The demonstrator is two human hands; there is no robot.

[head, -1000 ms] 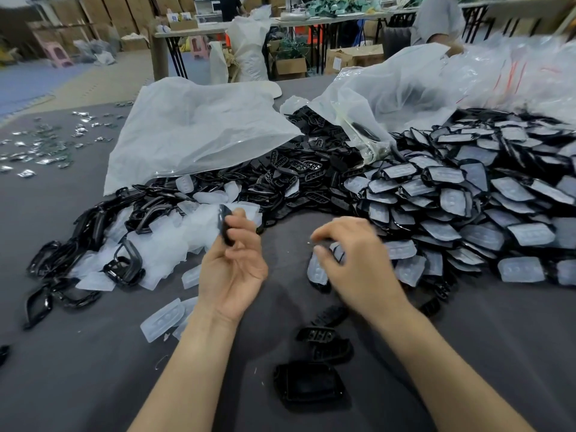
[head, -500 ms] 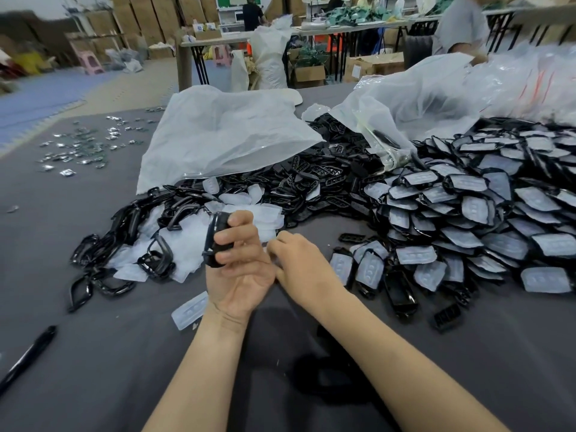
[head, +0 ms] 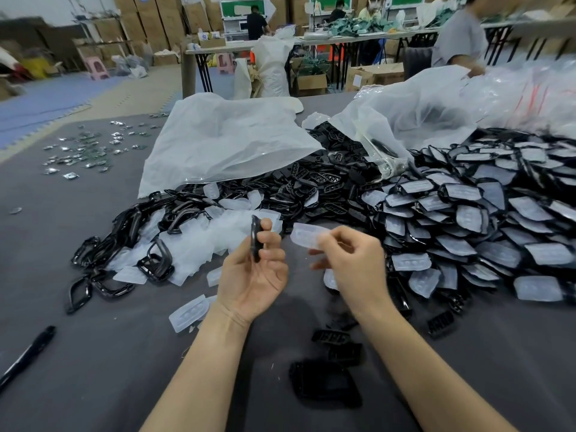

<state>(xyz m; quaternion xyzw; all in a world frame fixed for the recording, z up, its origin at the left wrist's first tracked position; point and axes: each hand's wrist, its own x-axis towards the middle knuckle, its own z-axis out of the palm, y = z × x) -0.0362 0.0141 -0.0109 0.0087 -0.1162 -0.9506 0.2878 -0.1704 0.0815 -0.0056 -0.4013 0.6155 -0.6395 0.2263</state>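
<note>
My left hand (head: 254,275) holds a thin black plastic frame (head: 255,241) upright, edge-on, between thumb and fingers above the grey table (head: 93,353). My right hand (head: 352,263) is just to its right and pinches a clear rubbery keypad (head: 304,235) by one end. The two parts are apart, a short gap between them. A heap of black frames fitted with clear pads (head: 467,226) lies to the right.
Loose black frames (head: 124,244) and clear pads (head: 199,241) lie left of my hands. Black button pieces (head: 330,338) and a black shell (head: 324,385) sit near the front. White plastic bags (head: 224,141) lie behind. A black pen (head: 28,353) lies at the front left. A person (head: 461,35) stands at the far right.
My right hand went from the right pile to my left hand, then moved away right, now holding a clear pad. The left hand kept the black frame. The camera tilted up.
</note>
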